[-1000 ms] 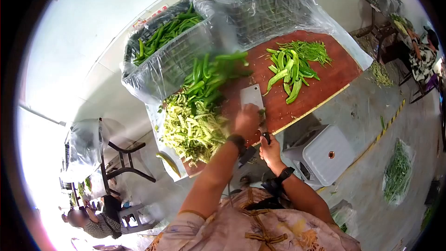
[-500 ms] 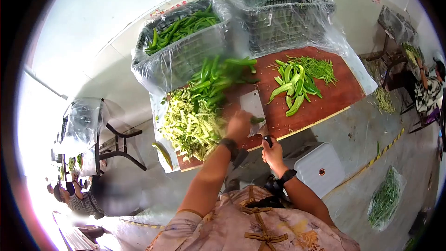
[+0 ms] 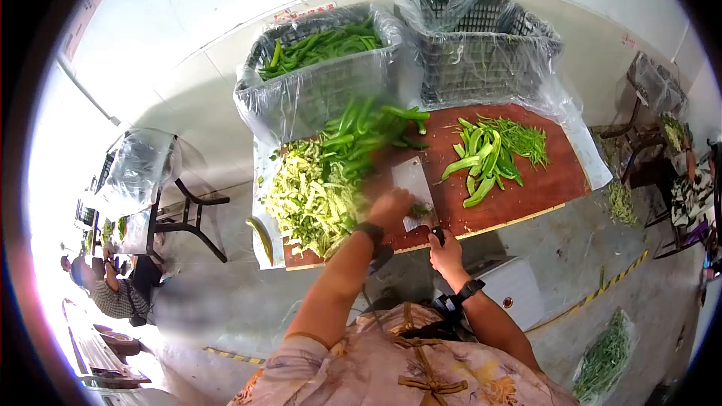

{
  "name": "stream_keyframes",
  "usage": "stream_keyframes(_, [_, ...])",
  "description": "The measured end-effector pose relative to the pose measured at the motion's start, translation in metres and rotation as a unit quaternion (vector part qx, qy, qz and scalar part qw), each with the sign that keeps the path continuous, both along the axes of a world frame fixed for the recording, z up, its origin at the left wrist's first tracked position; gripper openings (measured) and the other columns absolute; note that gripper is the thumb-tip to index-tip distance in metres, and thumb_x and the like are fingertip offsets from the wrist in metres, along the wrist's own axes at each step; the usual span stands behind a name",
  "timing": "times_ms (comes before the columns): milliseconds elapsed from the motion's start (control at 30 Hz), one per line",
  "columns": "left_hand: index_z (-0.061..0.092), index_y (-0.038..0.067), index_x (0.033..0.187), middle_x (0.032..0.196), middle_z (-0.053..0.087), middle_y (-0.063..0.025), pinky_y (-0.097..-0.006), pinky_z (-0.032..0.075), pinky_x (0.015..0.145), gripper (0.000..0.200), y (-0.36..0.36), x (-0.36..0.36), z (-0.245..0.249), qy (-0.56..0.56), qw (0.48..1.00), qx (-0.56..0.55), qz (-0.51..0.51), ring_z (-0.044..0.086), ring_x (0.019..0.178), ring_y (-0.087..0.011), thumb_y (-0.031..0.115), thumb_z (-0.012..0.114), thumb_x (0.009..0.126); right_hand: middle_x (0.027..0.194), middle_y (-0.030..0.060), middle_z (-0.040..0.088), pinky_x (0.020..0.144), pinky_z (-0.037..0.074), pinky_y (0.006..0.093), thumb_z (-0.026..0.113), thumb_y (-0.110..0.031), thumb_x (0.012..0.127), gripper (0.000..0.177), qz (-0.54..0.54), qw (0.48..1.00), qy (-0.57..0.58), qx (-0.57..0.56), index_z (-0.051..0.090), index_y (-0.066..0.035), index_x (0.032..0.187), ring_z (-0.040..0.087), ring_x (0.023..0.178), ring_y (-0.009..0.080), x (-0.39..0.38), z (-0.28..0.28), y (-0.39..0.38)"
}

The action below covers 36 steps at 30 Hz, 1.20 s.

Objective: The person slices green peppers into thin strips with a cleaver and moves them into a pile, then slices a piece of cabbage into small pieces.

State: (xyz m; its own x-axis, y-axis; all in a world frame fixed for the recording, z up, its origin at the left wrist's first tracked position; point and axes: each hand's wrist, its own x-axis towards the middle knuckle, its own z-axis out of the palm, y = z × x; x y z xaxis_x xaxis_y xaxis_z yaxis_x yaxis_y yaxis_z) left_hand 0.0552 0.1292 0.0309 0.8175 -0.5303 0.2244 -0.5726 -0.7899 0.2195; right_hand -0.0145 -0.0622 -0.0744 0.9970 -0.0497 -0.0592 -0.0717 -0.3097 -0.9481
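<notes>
In my right hand [image 3: 446, 252] is the black handle of a cleaver [image 3: 410, 177], its wide grey blade flat-looking over the red-brown board. My left hand [image 3: 391, 208] is bent, fingers together, at the left side of the blade; a green pepper [image 3: 419, 211] shows at its fingertips, mostly hidden. Left of that hand lies a big heap of pale cut pepper pieces [image 3: 308, 199]. Whole long green peppers [image 3: 361, 135] are piled behind it. On the board's right side rest several split peppers [image 3: 481, 158] beside a mound of thin green shreds [image 3: 523, 139].
Two plastic-lined crates stand behind the board: one crate [image 3: 316, 94] with green peppers, another crate [image 3: 489, 68] at the right. A white stool [image 3: 511, 293] is below the board's front edge. Other people sit at far left [image 3: 116, 293] and far right.
The camera view has tilted, so the board and crates appear lower. Both hands stay at the cleaver. The green piece by my left fingertips now looks more finely cut.
</notes>
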Motion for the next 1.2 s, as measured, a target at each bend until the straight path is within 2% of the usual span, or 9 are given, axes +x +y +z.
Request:
stream_keyframes(100, [0.058, 0.008, 0.098, 0.096, 0.057, -0.0113, -0.0407, 0.048, 0.082, 0.031, 0.008, 0.008, -0.010, -0.020, 0.999, -0.003, -0.035, 0.056, 0.094, -0.0308, 0.013, 0.063, 0.068, 0.051, -0.0004, 0.044, 0.032, 0.030, 0.0274, 0.060, -0.018, 0.092, 0.014, -0.016, 1.000, 0.013, 0.016, 0.052, -0.006, 0.096, 0.040, 0.036, 0.0094, 0.007, -0.030, -0.005])
stream_keyframes(367, [0.059, 0.008, 0.092, 0.095, 0.058, -0.0089, -0.0392, 0.048, 0.081, 0.020, 0.018, 0.012, -0.021, 0.004, 0.997, -0.036, -0.070, 0.055, 0.097, -0.0301, 0.012, 0.058, 0.073, 0.050, -0.0014, 0.045, 0.033, 0.031, 0.0265, 0.060, -0.018, 0.092, 0.013, 0.010, 0.996, -0.073, -0.045, 0.055, -0.007, 0.091, 0.040, 0.036, 0.0081, 0.003, 0.037, -0.021])
stream_keyframes(433, [0.059, 0.006, 0.091, 0.096, 0.059, -0.0100, -0.0399, 0.049, 0.079, 0.017, 0.018, 0.012, -0.028, -0.074, 0.994, -0.064, -0.056, 0.056, 0.095, -0.0303, 0.011, 0.057, 0.074, 0.051, -0.0011, 0.047, 0.035, 0.032, 0.0250, 0.061, -0.017, 0.091, 0.011, -0.004, 0.990, -0.105, -0.090, 0.057, -0.006, 0.091, 0.042, 0.037, 0.0068, 0.000, 0.056, -0.023])
stream_keyframes(500, [0.059, 0.006, 0.091, 0.096, 0.059, -0.0119, -0.0409, 0.049, 0.077, 0.016, 0.020, 0.007, -0.022, -0.068, 0.993, -0.072, -0.059, 0.057, 0.094, -0.0306, 0.010, 0.056, 0.076, 0.055, 0.0014, 0.051, 0.042, 0.038, 0.0268, 0.061, -0.016, 0.090, 0.011, -0.035, 0.998, -0.031, -0.037, 0.059, -0.004, 0.089, 0.048, 0.045, 0.0086, -0.015, 0.088, -0.029])
stream_keyframes(567, [0.058, 0.005, 0.090, 0.097, 0.059, -0.0139, -0.0420, 0.050, 0.074, 0.014, 0.021, 0.009, -0.027, -0.064, 0.993, -0.080, -0.064, 0.057, 0.093, -0.0310, 0.009, 0.055, 0.078, 0.061, 0.0047, 0.054, 0.051, 0.042, 0.0304, 0.061, -0.014, 0.088, 0.013, -0.056, 0.986, -0.112, -0.114, 0.058, -0.002, 0.086, 0.052, 0.055, 0.0129, -0.025, 0.111, -0.039])
stream_keyframes(633, [0.058, 0.005, 0.092, 0.095, 0.060, -0.0184, -0.0432, 0.050, 0.073, 0.014, 0.014, 0.011, -0.047, 0.068, 0.961, -0.263, 0.054, 0.059, 0.092, -0.0322, 0.008, 0.052, 0.080, 0.067, 0.0085, 0.056, 0.059, 0.044, 0.0329, 0.061, -0.014, 0.088, 0.014, -0.057, 0.980, -0.091, -0.165, 0.058, 0.000, 0.089, 0.055, 0.063, 0.0167, -0.038, 0.127, -0.048])
stream_keyframes(733, [0.057, 0.004, 0.094, 0.091, 0.062, -0.0195, -0.0434, 0.049, 0.074, 0.015, 0.006, 0.003, -0.027, 0.070, 0.983, -0.106, 0.132, 0.059, 0.087, -0.0353, 0.009, 0.055, 0.080, 0.073, 0.0141, 0.061, 0.061, 0.046, 0.0348, 0.062, -0.016, 0.088, 0.018, -0.052, 0.982, -0.096, -0.152, 0.060, 0.000, 0.095, 0.058, 0.063, 0.0219, -0.056, 0.137, -0.054])
stream_keyframes(867, [0.057, 0.005, 0.095, 0.089, 0.063, -0.0185, -0.0440, 0.050, 0.072, 0.018, -0.001, 0.007, -0.039, 0.046, 0.957, -0.237, 0.159, 0.061, 0.081, -0.0386, 0.008, 0.058, 0.078, 0.077, 0.0210, 0.063, 0.062, 0.049, 0.0407, 0.063, -0.020, 0.086, 0.021, -0.009, 0.978, -0.051, -0.202, 0.061, -0.004, 0.099, 0.062, 0.073, 0.0417, -0.059, 0.138, -0.054])
stream_keyframes(1200, [0.055, 0.001, 0.099, 0.088, 0.064, -0.0210, -0.0419, 0.050, 0.070, 0.022, -0.001, -0.004, -0.022, 0.064, 0.811, -0.422, 0.399, 0.063, 0.075, -0.0369, 0.011, 0.061, 0.080, 0.072, 0.0199, 0.061, 0.058, 0.048, 0.0429, 0.062, -0.017, 0.086, 0.018, 0.030, 0.981, -0.046, -0.186, 0.059, -0.003, 0.097, 0.060, 0.067, 0.0418, -0.059, 0.124, -0.076])
